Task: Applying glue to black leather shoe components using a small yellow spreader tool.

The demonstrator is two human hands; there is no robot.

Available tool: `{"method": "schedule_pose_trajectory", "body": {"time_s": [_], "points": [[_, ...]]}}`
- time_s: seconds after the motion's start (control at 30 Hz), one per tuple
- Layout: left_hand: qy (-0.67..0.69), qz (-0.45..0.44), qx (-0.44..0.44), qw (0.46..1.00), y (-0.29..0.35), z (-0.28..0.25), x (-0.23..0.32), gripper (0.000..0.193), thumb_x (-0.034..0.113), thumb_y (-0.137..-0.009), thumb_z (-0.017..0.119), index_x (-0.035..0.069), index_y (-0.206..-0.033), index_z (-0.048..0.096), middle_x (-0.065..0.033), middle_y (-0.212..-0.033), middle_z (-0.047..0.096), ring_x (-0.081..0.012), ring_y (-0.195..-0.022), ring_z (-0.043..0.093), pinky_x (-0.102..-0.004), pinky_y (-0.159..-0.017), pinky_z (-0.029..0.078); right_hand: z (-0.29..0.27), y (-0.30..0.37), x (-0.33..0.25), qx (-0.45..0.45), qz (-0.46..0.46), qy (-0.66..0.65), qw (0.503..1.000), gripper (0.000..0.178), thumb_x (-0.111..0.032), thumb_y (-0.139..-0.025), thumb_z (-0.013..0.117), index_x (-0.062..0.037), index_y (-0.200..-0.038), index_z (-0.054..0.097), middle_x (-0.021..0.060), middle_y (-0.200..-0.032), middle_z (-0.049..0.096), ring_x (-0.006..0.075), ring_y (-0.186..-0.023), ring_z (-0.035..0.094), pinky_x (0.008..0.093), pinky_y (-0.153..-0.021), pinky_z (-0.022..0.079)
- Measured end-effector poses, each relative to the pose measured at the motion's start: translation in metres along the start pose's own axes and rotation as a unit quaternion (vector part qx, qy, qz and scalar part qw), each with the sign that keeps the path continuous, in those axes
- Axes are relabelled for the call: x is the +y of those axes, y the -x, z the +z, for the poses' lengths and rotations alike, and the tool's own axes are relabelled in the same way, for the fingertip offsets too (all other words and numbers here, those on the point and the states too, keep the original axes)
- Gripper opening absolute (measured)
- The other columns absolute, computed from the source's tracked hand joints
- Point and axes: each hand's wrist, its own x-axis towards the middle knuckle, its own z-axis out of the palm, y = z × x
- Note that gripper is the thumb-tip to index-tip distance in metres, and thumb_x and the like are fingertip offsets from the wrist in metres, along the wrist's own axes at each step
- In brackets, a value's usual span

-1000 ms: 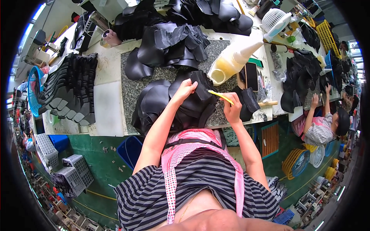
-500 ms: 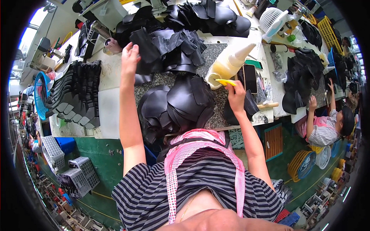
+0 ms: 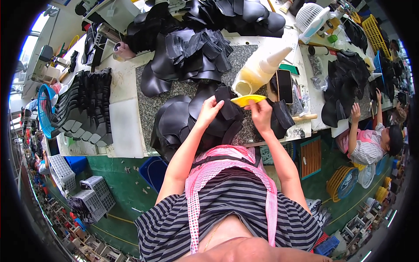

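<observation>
My right hand (image 3: 261, 114) grips a flat yellow scraper (image 3: 247, 101), which lies just below the mouth of a cream plastic bottle (image 3: 256, 72). Close beside it, my left hand (image 3: 210, 111) pinches the edge of a small black leather-like piece (image 3: 225, 103). Under both lies a heap of curved, overlapping black cut pieces (image 3: 174, 120) at the table's near edge. Farther off, a second heap of black pieces (image 3: 192, 52) rests on the speckled stone slab (image 3: 146, 89). Whether the scraper touches the black piece is hard to tell.
A phone (image 3: 284, 87) and a wooden-handled tool (image 3: 304, 117) lie right of the bottle. Stacked black parts (image 3: 85, 107) and a white board (image 3: 124, 124) are at left. A white fan (image 3: 310, 19) stands far right. A co-worker (image 3: 371, 139) works at the right.
My left hand has come from the far heap down to the near one and now pinches a black piece. My right hand has drawn the scraper slightly left and down from the bottle's mouth.
</observation>
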Motion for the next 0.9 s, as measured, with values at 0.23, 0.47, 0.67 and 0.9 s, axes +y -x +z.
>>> {"method": "schedule_pose_trajectory", "body": {"time_s": [0.23,0.47,0.67,0.9], "points": [[-0.045,-0.010,-0.024,0.999,0.001,-0.009,-0.001,0.016,0.018,-0.099,0.057,0.003,-0.104,0.062,0.0043,-0.088,0.064,-0.0031,-0.076,0.053,-0.0230,-0.067,0.044,0.041,-0.037,-0.014,-0.021,-0.212,0.122,0.969,0.018,0.001,-0.088,0.059,-0.0025,-0.104,0.065,0.0127,-0.085,0.061,0.0319,-0.077,0.065,0.0382,-0.066,0.052],[0.027,-0.030,-0.007,0.999,0.005,-0.014,0.005,0.020,0.028,-0.101,0.056,0.010,-0.104,0.063,0.0061,-0.090,0.066,-0.0031,-0.079,0.057,-0.0217,-0.073,0.043,-0.025,0.017,-0.009,-0.154,-0.174,0.164,0.959,0.025,0.008,-0.084,0.058,-0.0018,-0.105,0.066,0.0132,-0.087,0.063,0.0299,-0.078,0.066,0.0357,-0.067,0.053],[0.064,-0.058,-0.067,0.994,-0.006,-0.024,-0.004,0.022,0.023,-0.102,0.053,0.007,-0.113,0.062,-0.0007,-0.103,0.069,-0.0090,-0.090,0.066,-0.0249,-0.082,0.051,0.000,0.017,-0.023,-0.092,-0.206,0.171,0.959,0.034,0.010,-0.077,0.055,-0.0020,-0.107,0.065,0.0153,-0.094,0.063,0.0345,-0.085,0.066,0.0384,-0.072,0.054],[0.167,-0.059,-0.054,0.983,-0.001,-0.017,-0.004,0.020,0.021,-0.102,0.053,0.006,-0.113,0.061,-0.0021,-0.102,0.069,-0.0114,-0.092,0.066,-0.0292,-0.086,0.053,-0.032,0.056,-0.014,-0.063,-0.138,0.160,0.975,0.021,0.007,-0.083,0.059,-0.0021,-0.100,0.067,0.0114,-0.083,0.064,0.0261,-0.072,0.066,0.0348,-0.064,0.053]]}}
